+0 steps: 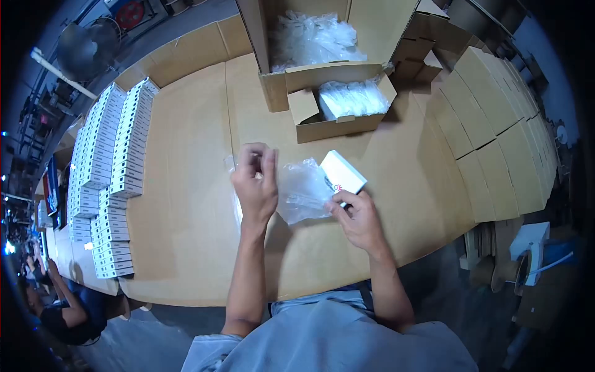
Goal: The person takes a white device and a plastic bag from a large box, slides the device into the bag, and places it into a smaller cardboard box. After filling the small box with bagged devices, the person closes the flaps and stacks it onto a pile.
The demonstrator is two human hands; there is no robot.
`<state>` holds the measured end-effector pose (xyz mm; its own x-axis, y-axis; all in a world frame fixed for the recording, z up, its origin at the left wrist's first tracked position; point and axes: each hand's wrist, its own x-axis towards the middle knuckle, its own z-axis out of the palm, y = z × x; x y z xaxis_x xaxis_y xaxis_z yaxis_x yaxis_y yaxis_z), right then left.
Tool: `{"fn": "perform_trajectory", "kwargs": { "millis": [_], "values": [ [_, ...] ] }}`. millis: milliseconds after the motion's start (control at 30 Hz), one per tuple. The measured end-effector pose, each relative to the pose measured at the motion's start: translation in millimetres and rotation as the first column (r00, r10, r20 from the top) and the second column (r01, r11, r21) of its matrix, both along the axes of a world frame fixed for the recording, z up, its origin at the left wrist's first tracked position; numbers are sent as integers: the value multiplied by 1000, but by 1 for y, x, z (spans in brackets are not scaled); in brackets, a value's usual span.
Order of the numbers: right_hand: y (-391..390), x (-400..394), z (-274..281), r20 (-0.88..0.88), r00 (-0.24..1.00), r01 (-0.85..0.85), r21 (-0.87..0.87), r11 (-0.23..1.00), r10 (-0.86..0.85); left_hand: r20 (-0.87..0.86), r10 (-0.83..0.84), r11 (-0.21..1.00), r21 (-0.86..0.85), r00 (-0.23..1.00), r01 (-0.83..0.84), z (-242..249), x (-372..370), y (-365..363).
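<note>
My right hand [358, 222] grips a small white box [344, 172] with red and dark print at its near corner. A clear plastic bag [302, 197] spreads out to the left of the box, its edge pinched at my right fingertips. My left hand [256, 184] is raised to the left of the bag with its fingers curled in and closed; I cannot tell what they hold. Behind that hand, a strip of clear plastic [237, 212] shows against the cardboard tabletop.
Stacked small white boxes [127, 136] line the left side. Ahead, an open carton [307, 130] holds bundled plastic bags [353, 99], before a larger carton [271, 90] of loose plastic [316, 37]. Brown cartons [502, 155] are stacked right. Another person [71, 313] is at far left.
</note>
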<state>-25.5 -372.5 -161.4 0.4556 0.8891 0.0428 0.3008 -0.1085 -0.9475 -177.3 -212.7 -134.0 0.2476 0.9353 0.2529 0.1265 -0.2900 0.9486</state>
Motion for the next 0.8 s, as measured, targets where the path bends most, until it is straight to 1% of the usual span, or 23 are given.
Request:
{"fn": "perform_trajectory", "kwargs": {
  "millis": [33,67,100,133,167,200,233,300,333,367,400,433,467,533,567,667,700,767,800],
  "values": [
    [1,-1,3,-4,999,41,-19,999,-41,187,17,999,32,982,-23,-7,1,1],
    [1,-1,4,-8,997,82,-39,996,-82,367,26,997,58,930,-51,-13,0,0],
    [1,-1,-6,-34,995,101,71,992,-99,384,8,1000,-24,923,1,-16,-4,-8],
    [1,0,-6,-41,994,103,72,992,-100,409,-26,999,-23,912,39,-26,-6,-14],
    [3,0,-5,-48,994,105,76,992,-102,408,-65,979,-152,911,138,-35,-10,-25],
    [4,0,-5,-58,993,107,78,991,-103,410,-101,932,-280,907,231,-35,-10,-37],
    [4,0,-5,-98,992,87,23,996,-84,381,-164,897,-325,910,298,-35,-10,-44],
    [8,-4,-15,-168,980,128,125,984,-106,338,-290,810,-412,895,418,-33,-11,-53],
    [9,-5,-18,-200,973,152,176,973,-116,338,-259,798,-453,905,398,-34,-14,-52],
    [6,-3,-18,-172,975,167,128,978,-144,337,-230,783,-493,913,380,-35,-18,-50],
    [5,-2,-18,-172,975,171,151,974,-144,334,-203,766,-531,920,362,-37,-23,-46],
    [5,-2,-18,-172,974,176,175,969,-146,332,-205,783,-508,921,358,-46,-27,-41],
    [4,-2,-19,-173,974,182,200,963,-148,363,-236,793,-464,901,395,-50,-30,-40],
    [2,-1,-21,-146,984,127,186,974,-100,420,-296,806,-373,858,460,-37,-29,-38],
    [0,0,-22,-131,988,99,178,979,-76,443,-323,789,-363,836,497,-32,-27,-38],
    [-5,-1,-20,-184,983,2,95,995,16,328,-385,777,-389,863,494,-23,-19,-34],
    [-6,0,-21,-109,994,-19,97,995,29,235,-382,776,-443,894,449,-18,-18,-37],
    [-8,5,-24,46,998,-55,100,993,50,206,-366,833,-363,907,419,-19,-14,-42],
    [-8,10,-15,-20,998,-48,164,985,52,193,-360,855,-322,913,405,-21,-14,-45]
  ]
}}
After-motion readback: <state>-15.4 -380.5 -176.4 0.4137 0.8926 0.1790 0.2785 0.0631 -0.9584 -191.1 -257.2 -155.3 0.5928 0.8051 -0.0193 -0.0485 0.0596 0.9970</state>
